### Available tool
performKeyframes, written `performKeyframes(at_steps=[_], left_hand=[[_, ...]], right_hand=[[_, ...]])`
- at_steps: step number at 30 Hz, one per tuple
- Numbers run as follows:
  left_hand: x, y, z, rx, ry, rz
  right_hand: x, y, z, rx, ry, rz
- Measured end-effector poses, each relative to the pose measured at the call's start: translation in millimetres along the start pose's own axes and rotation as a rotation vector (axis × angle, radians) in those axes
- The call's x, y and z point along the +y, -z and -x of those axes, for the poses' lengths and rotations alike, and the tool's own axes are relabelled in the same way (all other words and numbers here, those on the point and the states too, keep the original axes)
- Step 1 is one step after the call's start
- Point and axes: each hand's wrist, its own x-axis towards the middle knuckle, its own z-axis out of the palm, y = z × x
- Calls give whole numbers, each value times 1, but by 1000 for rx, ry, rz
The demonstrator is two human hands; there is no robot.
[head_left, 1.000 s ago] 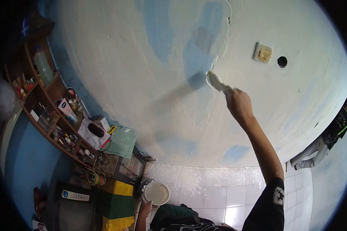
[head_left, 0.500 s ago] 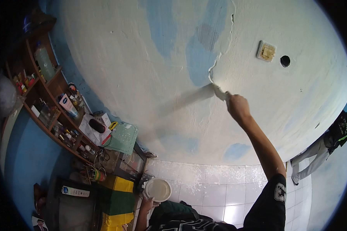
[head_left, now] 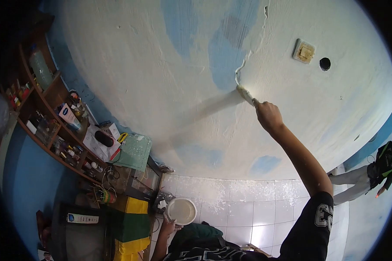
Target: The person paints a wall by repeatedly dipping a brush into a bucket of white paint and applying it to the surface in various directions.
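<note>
My right hand [head_left: 269, 116] is closed round the handle of a putty knife [head_left: 246, 95], whose blade lies against the wall [head_left: 292, 130]. Just above the blade, an uneven crack [head_left: 238, 71] runs up the whitish, blue-patched wall. Low down by my body, my left hand [head_left: 170, 227] grips the near side of a round white tub [head_left: 170, 205]. Pale putty [head_left: 181, 212] sits inside the tub. Part of the left hand's grip is hidden under the tub.
A light switch [head_left: 305, 51] and a dark round hole [head_left: 325, 64] are up to the right. Wooden shelves [head_left: 52, 102] with bottles curve along the left. White flecks cover the floor tiles [head_left: 239, 209]. Another person [head_left: 370, 174] stands at the far right.
The putty knife has shifted slightly up along the crack and its blade has turned. My view has tilted a little. The other person at the right shows more fully.
</note>
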Motion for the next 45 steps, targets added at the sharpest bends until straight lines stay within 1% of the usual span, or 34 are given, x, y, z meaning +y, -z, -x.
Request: performKeyframes(at_steps=[2,5,8,9,12,14,15,17,18,19,20,21,22,23,24,25,26,27,28,29,30,31,32,34,36,37,38,39,40,41,42,44,45], left_hand=[[9,-1,5,-2,19,-36],[11,-1,10,24,-56,-42],[0,10,8,33,-74,24],[-2,13,8,32,-20,66],[-2,18,18,65,-21,46],[-7,22,21,84,-35,15],[-10,25,20,83,-26,19],[-13,28,15,82,-2,39],[-15,30,13,87,13,58],[-17,32,9,94,24,78],[-22,35,2,87,36,68],[-28,37,-7,80,46,62],[-32,39,-13,75,53,60],[-35,41,-16,63,62,78],[-39,42,-20,50,69,100],[-41,40,-25,36,78,122],[-42,38,-26,30,50,86],[-37,34,-21,22,23,49],[-33,28,-19,16,-6,15],[-30,23,-19,27,-7,26],[-27,20,-16,42,-5,32],[-26,18,-12,59,-3,39],[-27,18,-10,49,3,36],[-23,15,-8,29,10,32],[-12,11,2,30,-2,-15],[-7,6,6,28,-8,-31],[-7,7,5,10,-14,-25],[-9,10,2,-8,-16,-20],[-11,11,-1,-25,-19,-14],[-10,9,-3,-26,-38,-9],[-10,8,-4,-22,-54,-3],[-10,10,-6,-27,-78,4],[-10,11,-8,-40,-87,7]], right_hand=[[6,-6,8,-14,-13,-21],[19,-19,29,25,-31,10],[31,-16,63,47,-138,-44],[34,-8,69,62,-178,-63],[38,33,79,214,-296,-96],[35,67,74,301,-411,-89],[33,83,69,353,-438,-114],[45,92,56,476,-453,-180],[57,86,48,518,-425,-213],[63,78,40,585,-428,-358],[96,42,28,665,-210,-258],[100,21,24,540,-317,-431],[104,-11,20,534,-539,-608],[104,-36,28,576,-539,-611],[91,-45,34,537,-593,-692],[84,-64,41,505,-699,-859],[85,-92,50,498,-730,-1029],[85,-118,61,470,-763,-1039],[85,-154,70,500,-781,-1014],[69,-164,77,480,-810,-885],[52,-168,81,515,-821,-798],[38,-165,87,425,-913,-848],[40,-196,94,432,-951,-907],[28,-192,112,276,-956,-801],[34,-212,119,176,-1074,-843],[39,-212,121,125,-1127,-857],[49,-212,121,123,-1057,-955],[58,-197,115,118,-988,-1050],[58,-164,101,189,-1019,-1116],[68,-137,89,130,-993,-1128],[63,-91,77,161,-968,-1096],[75,-49,61,280,-846,-1211],[74,-18,53,287,-837,-1142]])
